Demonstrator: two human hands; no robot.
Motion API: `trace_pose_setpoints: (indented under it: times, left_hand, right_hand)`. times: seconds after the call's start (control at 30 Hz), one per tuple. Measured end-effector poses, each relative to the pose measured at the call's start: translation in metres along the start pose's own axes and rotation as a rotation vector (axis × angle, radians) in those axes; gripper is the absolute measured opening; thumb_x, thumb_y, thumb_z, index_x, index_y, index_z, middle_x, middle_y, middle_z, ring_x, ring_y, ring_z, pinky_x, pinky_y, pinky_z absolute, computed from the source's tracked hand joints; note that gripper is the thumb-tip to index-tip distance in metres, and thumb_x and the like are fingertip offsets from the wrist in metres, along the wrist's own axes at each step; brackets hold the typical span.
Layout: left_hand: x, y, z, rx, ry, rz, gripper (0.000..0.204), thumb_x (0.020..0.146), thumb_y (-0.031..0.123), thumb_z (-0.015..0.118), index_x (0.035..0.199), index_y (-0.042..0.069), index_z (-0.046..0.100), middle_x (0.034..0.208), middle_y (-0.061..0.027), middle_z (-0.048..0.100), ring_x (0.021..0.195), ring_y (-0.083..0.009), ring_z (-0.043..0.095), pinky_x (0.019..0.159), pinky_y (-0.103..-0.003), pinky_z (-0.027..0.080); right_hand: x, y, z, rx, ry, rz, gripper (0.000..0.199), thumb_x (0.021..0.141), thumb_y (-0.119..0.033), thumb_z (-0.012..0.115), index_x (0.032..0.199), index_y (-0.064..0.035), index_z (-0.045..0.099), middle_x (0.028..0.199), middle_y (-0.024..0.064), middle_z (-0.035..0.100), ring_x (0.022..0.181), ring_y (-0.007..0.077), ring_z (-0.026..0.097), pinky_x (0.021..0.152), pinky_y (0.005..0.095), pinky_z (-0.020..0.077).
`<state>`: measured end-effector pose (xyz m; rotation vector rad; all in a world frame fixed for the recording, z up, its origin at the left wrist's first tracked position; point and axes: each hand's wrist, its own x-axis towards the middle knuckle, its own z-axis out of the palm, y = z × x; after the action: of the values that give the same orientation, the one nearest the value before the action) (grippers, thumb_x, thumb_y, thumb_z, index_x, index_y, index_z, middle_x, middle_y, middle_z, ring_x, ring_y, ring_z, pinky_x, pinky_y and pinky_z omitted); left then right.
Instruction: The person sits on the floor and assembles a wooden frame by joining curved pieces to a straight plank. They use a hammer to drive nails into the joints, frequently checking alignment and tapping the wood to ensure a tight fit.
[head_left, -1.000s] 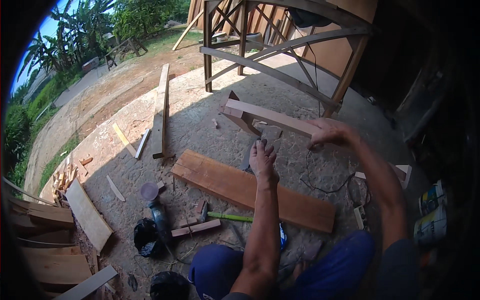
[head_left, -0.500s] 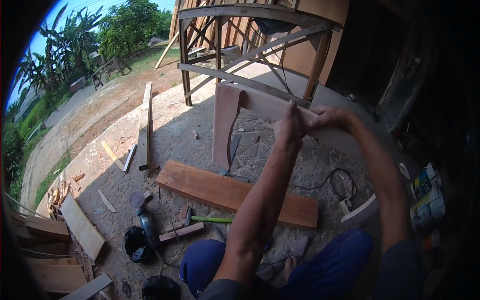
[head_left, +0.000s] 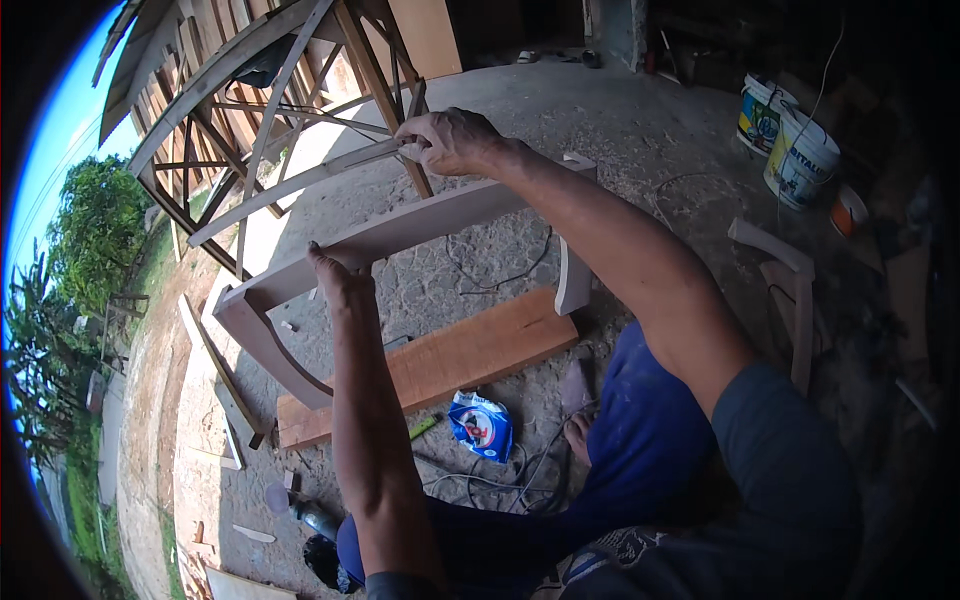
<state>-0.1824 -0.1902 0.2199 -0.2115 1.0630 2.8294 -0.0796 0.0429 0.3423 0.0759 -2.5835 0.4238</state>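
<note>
A pale wooden frame [head_left: 420,218], a long rail with a curved leg at each end, is held up over the ground. My left hand [head_left: 342,278] is closed round the rail near its left leg, thumb on top. My right hand [head_left: 450,140] is raised above the rail, off it, with fingers curled and pinched. What those fingers hold, if anything, cannot be made out. Below the frame a thick brown plank [head_left: 440,365] lies on the ground. A blue packet [head_left: 481,426] is close to its near edge.
A large slatted wooden stand [head_left: 290,120] is at the back left. Paint buckets [head_left: 802,158] stand at the far right, near a curved wooden piece [head_left: 800,290]. Cables [head_left: 520,485] trail by my foot. A power tool [head_left: 318,520] lies at the lower left.
My right hand has come off the rail and risen above it. My left hand still grips the frame, whose second leg now shows. The view has swung right, and the blue packet appears.
</note>
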Motion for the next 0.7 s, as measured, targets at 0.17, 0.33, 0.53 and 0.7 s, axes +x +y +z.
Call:
trace_pose_setpoints:
  times: [0.17, 0.33, 0.53, 0.7]
  left_hand:
    - [0.005, -0.006, -0.016, -0.005, 0.035, 0.005, 0.057, 0.099, 0.053, 0.048, 0.141, 0.015, 0.046, 0.142, -0.0126, 0.052, 0.129, -0.0362, 0.054, 0.103, -0.06, 0.05]
    - [0.016, 0.007, -0.025, 0.018, -0.013, -0.016, 0.059, 0.098, 0.048, 0.045, 0.144, 0.01, 0.041, 0.148, -0.0133, 0.047, 0.138, -0.0369, 0.046, 0.107, -0.06, 0.045]
    - [0.023, 0.003, -0.03, -0.015, 0.027, -0.054, 0.06, 0.097, 0.046, 0.046, 0.144, 0.009, 0.039, 0.147, -0.0163, 0.047, 0.135, -0.038, 0.049, 0.105, -0.06, 0.048]
    - [0.032, 0.001, -0.038, -0.002, -0.014, -0.021, 0.062, 0.097, 0.05, 0.048, 0.143, 0.009, 0.039, 0.145, -0.0162, 0.048, 0.132, -0.0379, 0.051, 0.104, -0.058, 0.051]
  right_hand:
    - [-0.029, 0.08, 0.009, 0.179, 0.107, 0.215, 0.035, 0.094, -0.04, 0.06, 0.11, -0.0134, 0.075, 0.103, 0.0152, 0.075, 0.103, 0.0326, 0.07, 0.092, 0.0432, 0.0527]
    - [-0.04, 0.122, 0.014, 0.159, 0.086, 0.299, 0.038, 0.092, -0.044, 0.061, 0.109, -0.0128, 0.075, 0.107, 0.0152, 0.074, 0.105, 0.0342, 0.069, 0.095, 0.0437, 0.0517]
    - [-0.054, 0.148, 0.02, 0.146, 0.048, 0.396, 0.047, 0.093, -0.053, 0.056, 0.111, -0.014, 0.075, 0.116, 0.0183, 0.071, 0.109, 0.0377, 0.067, 0.097, 0.0452, 0.0513]
    - [-0.058, 0.147, 0.017, 0.141, -0.016, 0.444, 0.05, 0.096, -0.055, 0.051, 0.111, -0.0131, 0.074, 0.116, 0.0193, 0.07, 0.109, 0.0384, 0.067, 0.097, 0.0456, 0.0513]
